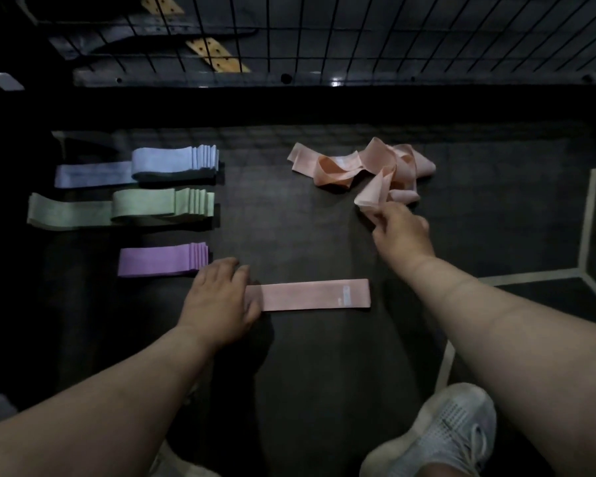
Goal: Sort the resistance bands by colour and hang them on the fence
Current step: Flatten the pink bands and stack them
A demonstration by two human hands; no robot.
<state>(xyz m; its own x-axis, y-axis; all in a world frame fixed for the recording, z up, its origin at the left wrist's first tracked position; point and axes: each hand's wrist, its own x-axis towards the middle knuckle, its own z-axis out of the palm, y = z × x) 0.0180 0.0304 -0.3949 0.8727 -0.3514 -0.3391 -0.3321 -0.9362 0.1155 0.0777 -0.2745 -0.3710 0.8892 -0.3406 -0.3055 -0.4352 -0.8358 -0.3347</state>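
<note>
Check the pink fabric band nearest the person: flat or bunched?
Flat. The pink fabric band lies straight and untwisted on the dark floor, the left hand resting on its left end.

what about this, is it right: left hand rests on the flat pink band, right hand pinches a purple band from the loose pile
Not quite. In the head view the right hand pinches a peach-pink band from the loose pile, not a purple one. The left hand does rest on the flat pink band.
</note>
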